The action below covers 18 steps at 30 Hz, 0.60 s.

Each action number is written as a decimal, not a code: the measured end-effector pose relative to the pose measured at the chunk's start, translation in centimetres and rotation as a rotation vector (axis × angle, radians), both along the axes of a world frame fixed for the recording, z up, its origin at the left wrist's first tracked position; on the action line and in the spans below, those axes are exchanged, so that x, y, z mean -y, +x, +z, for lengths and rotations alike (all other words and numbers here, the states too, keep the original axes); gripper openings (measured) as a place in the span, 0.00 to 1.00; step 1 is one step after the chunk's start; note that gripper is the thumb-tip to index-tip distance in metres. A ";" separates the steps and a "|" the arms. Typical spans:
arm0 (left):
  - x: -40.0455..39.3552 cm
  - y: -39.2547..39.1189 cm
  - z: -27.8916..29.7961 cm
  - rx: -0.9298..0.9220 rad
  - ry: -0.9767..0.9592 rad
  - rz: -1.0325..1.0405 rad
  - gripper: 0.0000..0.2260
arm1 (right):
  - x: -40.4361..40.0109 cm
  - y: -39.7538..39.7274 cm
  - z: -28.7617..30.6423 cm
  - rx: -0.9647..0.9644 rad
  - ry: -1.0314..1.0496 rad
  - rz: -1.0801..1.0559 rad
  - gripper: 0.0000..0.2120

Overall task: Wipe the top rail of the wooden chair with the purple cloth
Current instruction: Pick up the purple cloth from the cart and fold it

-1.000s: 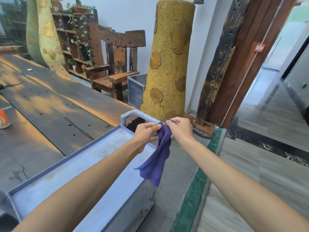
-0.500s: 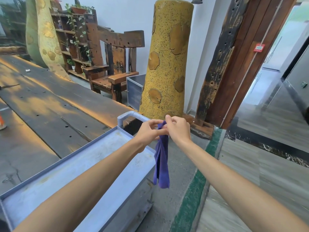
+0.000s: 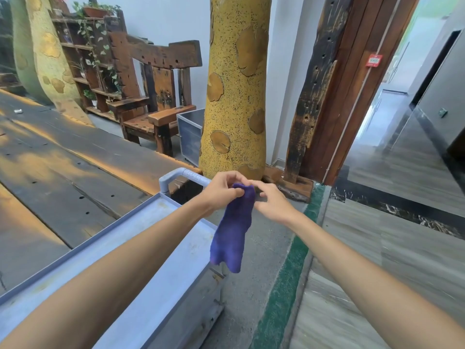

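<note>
The left hand (image 3: 221,191) pinches the top edge of the purple cloth (image 3: 232,230) between thumb and curled fingertips, so that grip is clamped on the cloth. The right hand (image 3: 270,201) sits just beside it at the same top edge, fingers loosely bent and touching the fabric; whether it actually pinches the cloth cannot be told from this view. The cloth hangs straight down from the hands in a narrow, doubled drape, its lower end free in the air above the edge of the grey cart (image 3: 141,235).

The step in hand looks like gathering the cloth into a pad before going to the chair. To do it well, fold it to a palm-wide, flat thickness with no loose tail, then settle it in one hand with the fingers spread behind it, so pressure reaches the wood evenly and nothing drags.

Both forearms reach forward and converge at chest height, wrists turned slightly inward, hands meeting over the cart's handle (image 3: 186,173).

The wooden chair (image 3: 153,96) stands well apart, beyond the long wooden counter (image 3: 75,157) and left of the yellow pillar (image 3: 235,84); its top rail (image 3: 163,52) is untouched, a broad, rough, holed beam that may snag loose fabric.
</note>
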State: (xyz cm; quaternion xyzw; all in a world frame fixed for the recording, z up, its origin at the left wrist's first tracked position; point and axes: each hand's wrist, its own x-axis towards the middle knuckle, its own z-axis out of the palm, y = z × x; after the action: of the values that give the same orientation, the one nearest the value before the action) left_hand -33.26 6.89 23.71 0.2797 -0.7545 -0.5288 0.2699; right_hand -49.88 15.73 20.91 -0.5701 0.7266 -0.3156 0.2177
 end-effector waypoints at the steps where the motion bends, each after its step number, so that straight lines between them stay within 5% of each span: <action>1: 0.0 -0.5 0.1 0.024 -0.021 -0.027 0.11 | -0.2 -0.7 -0.4 -0.050 0.021 0.049 0.25; 4: 0.1 -1.8 0.2 0.054 -0.063 -0.028 0.13 | -0.8 -2.4 -1.6 -0.174 0.044 0.088 0.09; 18: 1.1 -8.0 -1.9 0.030 -0.025 -0.062 0.15 | -4.9 -12.2 -2.7 -0.050 0.073 0.003 0.09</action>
State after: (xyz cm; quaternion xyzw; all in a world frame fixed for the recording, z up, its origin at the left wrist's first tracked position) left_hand -41.27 5.75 21.80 0.2609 -0.7734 -0.5231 0.2454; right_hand -62.09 20.63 18.26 -0.5705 0.7421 -0.2741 0.2206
